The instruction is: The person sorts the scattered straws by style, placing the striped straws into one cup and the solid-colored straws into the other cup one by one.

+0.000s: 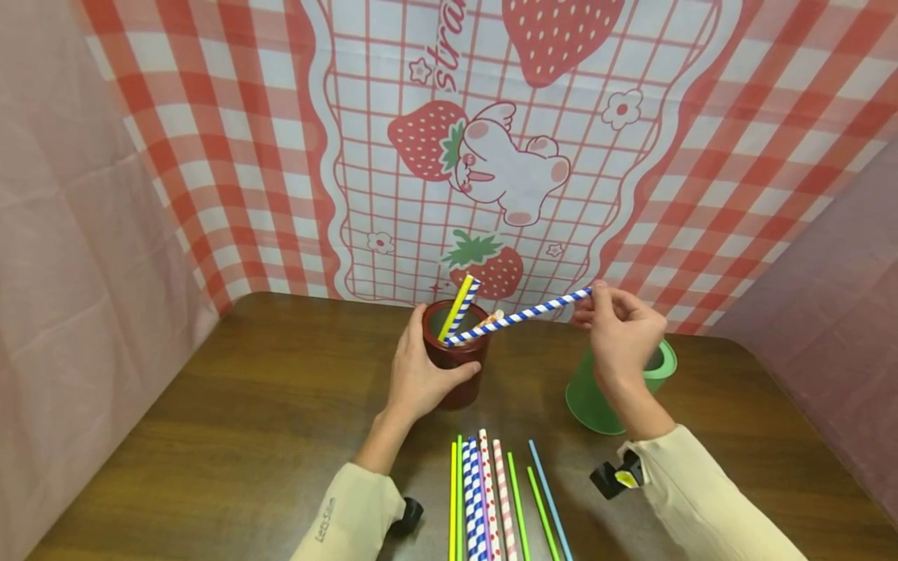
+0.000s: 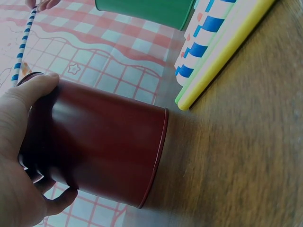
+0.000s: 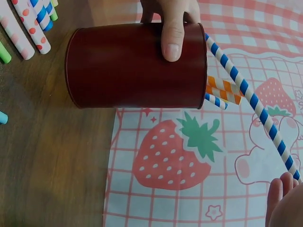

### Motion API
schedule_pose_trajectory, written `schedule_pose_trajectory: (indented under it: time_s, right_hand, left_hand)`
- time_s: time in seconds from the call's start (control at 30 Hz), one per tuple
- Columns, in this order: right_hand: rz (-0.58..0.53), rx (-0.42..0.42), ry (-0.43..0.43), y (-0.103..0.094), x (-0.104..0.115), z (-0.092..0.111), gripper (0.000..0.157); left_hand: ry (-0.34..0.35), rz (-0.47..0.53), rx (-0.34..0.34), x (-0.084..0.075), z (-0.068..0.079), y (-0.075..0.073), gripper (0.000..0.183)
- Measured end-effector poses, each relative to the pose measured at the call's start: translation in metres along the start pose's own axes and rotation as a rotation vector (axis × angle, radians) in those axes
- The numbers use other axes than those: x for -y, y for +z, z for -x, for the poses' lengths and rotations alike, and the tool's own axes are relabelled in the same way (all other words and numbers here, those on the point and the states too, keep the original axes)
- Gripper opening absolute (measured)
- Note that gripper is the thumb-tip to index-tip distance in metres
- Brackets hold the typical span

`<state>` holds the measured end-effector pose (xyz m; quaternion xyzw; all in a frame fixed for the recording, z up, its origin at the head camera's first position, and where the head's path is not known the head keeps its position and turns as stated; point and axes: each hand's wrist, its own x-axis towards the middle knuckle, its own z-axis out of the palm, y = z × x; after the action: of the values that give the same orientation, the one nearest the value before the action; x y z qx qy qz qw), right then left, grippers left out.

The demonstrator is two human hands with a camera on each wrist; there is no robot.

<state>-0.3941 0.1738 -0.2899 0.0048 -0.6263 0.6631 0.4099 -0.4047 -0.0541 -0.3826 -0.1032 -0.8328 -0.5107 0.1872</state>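
My left hand (image 1: 423,374) grips the dark red cup (image 2: 104,142) round its side, thumb near the rim. My right hand (image 1: 627,331) pinches one end of a blue-and-white striped straw (image 1: 536,310). This straw slants down to the left, its other end at the mouth of the red cup. Inside the cup stand a yellow straw (image 1: 456,308), another blue-striped straw (image 1: 466,305) and orange-patterned straws (image 3: 225,90). Behind my right hand is a green cup (image 1: 591,393), partly covered by that hand in the head view.
A row of straws lies on the wooden table (image 1: 231,436) in front of the cups, among them a yellow straw (image 1: 453,499), a pink-striped straw (image 1: 503,499) and a blue straw (image 1: 549,495). A strawberry-print cloth (image 1: 393,195) hangs behind the table.
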Motion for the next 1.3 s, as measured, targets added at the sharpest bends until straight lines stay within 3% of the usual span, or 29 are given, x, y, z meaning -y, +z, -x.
schedule_pose_trajectory:
  time_s: [0.4,0.7,0.93,1.3]
  right_hand:
    - [0.135,0.032,-0.034,0.013,-0.001,-0.002,0.024]
    - [0.315,0.117,-0.151,0.025,-0.012,-0.01,0.026]
    - [0.373,0.238,-0.154,0.035,-0.018,-0.017,0.029]
    - [0.463,0.35,-0.148,0.045,-0.023,-0.016,0.027]
  left_hand:
    - [0.011,-0.019,-0.019,0.001,0.0,-0.002,0.11]
    - [0.009,-0.018,-0.009,0.001,0.001,-0.003,0.109]
    - [0.004,-0.014,-0.007,0.0,0.001,-0.002,0.109]
    - [-0.001,-0.022,-0.006,0.0,0.0,0.0,0.111]
